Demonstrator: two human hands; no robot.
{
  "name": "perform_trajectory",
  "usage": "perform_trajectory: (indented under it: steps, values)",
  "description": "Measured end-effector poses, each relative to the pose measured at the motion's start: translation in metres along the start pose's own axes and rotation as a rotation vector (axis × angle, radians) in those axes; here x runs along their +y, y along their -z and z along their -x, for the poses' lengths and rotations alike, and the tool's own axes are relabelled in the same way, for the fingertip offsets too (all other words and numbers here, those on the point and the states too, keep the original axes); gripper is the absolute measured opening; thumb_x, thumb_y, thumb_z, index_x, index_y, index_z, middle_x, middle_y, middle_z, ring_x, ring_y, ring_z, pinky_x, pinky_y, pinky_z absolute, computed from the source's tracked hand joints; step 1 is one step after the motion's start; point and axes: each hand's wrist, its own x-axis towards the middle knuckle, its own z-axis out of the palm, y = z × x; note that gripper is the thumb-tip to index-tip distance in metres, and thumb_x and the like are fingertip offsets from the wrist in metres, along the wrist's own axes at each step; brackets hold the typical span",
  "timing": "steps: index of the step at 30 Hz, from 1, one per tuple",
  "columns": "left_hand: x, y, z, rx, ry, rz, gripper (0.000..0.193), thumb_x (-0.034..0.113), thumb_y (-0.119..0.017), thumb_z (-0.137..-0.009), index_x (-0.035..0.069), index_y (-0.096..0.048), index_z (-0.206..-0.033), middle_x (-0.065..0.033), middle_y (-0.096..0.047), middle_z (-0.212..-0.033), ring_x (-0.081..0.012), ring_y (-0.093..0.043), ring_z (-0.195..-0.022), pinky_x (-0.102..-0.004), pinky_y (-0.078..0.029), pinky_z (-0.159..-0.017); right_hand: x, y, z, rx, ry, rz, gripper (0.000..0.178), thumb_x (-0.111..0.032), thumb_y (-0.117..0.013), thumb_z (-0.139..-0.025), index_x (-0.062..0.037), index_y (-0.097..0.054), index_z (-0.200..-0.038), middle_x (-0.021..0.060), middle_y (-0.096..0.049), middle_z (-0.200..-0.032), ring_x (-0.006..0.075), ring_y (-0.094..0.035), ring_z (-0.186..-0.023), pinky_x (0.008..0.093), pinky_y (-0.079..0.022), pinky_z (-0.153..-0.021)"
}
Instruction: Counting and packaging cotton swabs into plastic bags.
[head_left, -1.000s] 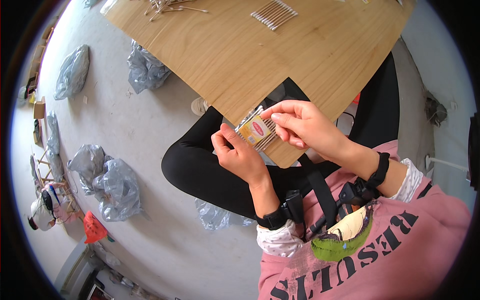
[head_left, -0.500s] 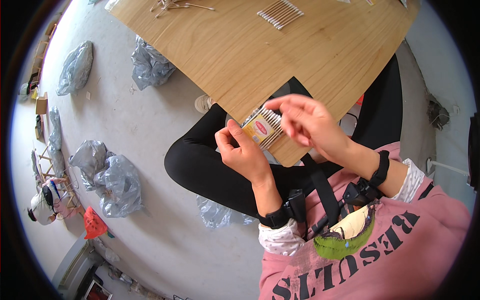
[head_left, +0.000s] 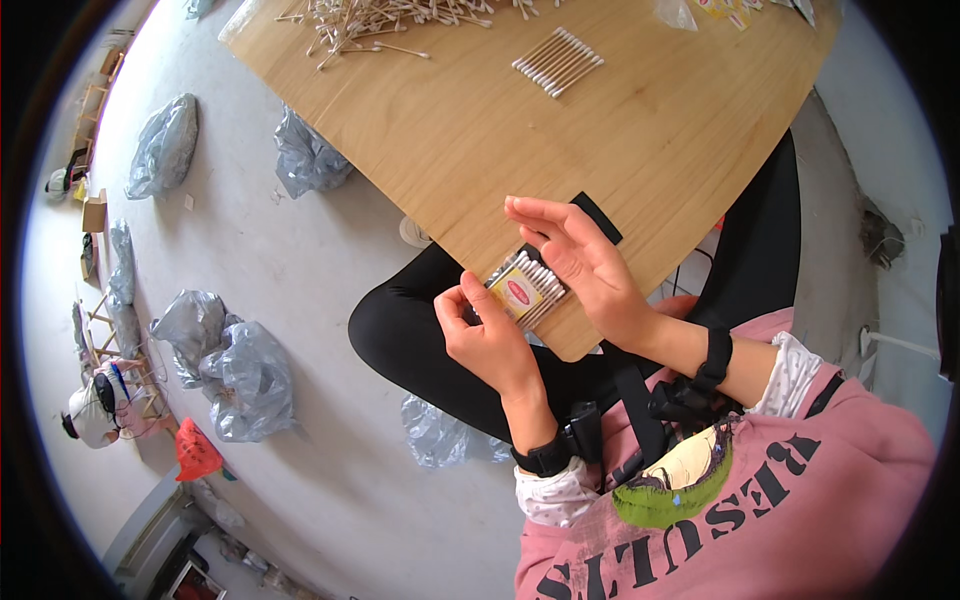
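Observation:
At the table's near corner my left hand is closed on the edge of a packet of cotton swabs, thumb on top. The packet looks like clear film with a yellow card bearing a red oval, and white swab tips line its far right end. My right hand is just right of the packet, fingers stretched out, with nothing visible in it. Whether its palm edge touches the packet I cannot tell. Farther up the table lies a neat row of loose cotton swabs.
A heap of loose cotton swabs covers the far left of the wooden table. Clear film and yellow cards lie at its far right. A black strip shows beyond my right hand. Grey plastic bags sit on the floor.
My right hand has drawn back from the packet's end and its bent fingers have straightened. My left hand still grips the packet. The view has tilted up, showing more of the swab heap.

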Motion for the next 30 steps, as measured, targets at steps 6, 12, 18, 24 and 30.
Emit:
perform_trajectory:
  steps: [6, 12, 18, 24, 30]
  values:
    - [0.002, 0.005, 0.005, -0.035, -0.129, -0.255, 0.035, 0.031, -0.064, -0.100, 0.000, -0.056, -0.085, -0.0024, -0.057, -0.073, -0.0100, -0.052, -0.067, -0.0270, -0.045, -0.060, -0.004, 0.021, -0.003, -0.267, 0.250, 0.734, 0.059, 0.008, -0.059, -0.086, -0.0032, -0.046, -0.143, 0.0153, -0.044, -0.150, 0.0342, -0.036, -0.145, 0.0414, -0.034, -0.117]
    - [-0.006, 0.001, 0.005, 0.065, 0.075, 0.271, 0.032, 0.031, -0.060, -0.102, 0.001, -0.057, -0.091, -0.0030, -0.058, -0.079, -0.0093, -0.054, -0.069, -0.0245, -0.047, -0.062, -0.007, 0.024, -0.004, -0.212, 0.217, 0.682, 0.050, -0.004, -0.056, -0.096, -0.0008, -0.044, -0.144, 0.0150, -0.048, -0.147, 0.0298, -0.041, -0.142, 0.0388, -0.036, -0.114]
    - [-0.007, 0.007, 0.005, 0.014, 0.497, 0.416, 0.046, 0.041, -0.045, -0.108, 0.003, -0.049, -0.081, 0.0012, -0.052, -0.074, -0.0046, -0.051, -0.067, -0.0218, -0.043, -0.059, 0.001, 0.014, -0.003, -0.053, -0.011, 0.098, 0.052, -0.037, -0.040, -0.108, -0.0016, -0.043, -0.146, 0.0117, -0.048, -0.148, 0.0186, -0.044, -0.136, 0.0337, -0.032, -0.115]
    - [-0.013, -0.005, 0.009, 0.085, 0.211, 0.269, 0.048, 0.041, -0.044, -0.108, 0.006, -0.043, -0.076, 0.0021, -0.048, -0.070, -0.0050, -0.047, -0.064, -0.0242, -0.042, -0.056, 0.010, -0.003, 0.002, -0.097, 0.048, 0.109, 0.062, -0.047, -0.038, -0.107, 0.0002, -0.038, -0.148, 0.0139, -0.046, -0.149, 0.0233, -0.039, -0.142, 0.0373, -0.028, -0.117]
    - [-0.004, -0.010, 0.010, 0.110, 0.268, 0.303, 0.048, 0.038, -0.041, -0.110, 0.004, -0.041, -0.076, 0.0021, -0.043, -0.070, -0.0073, -0.039, -0.066, -0.0265, -0.038, -0.058, 0.011, -0.003, 0.002, -0.089, 0.045, 0.116, 0.067, -0.051, -0.038, -0.105, 0.0008, -0.037, -0.148, 0.0153, -0.045, -0.149, 0.0251, -0.038, -0.143, 0.0387, -0.028, -0.118]
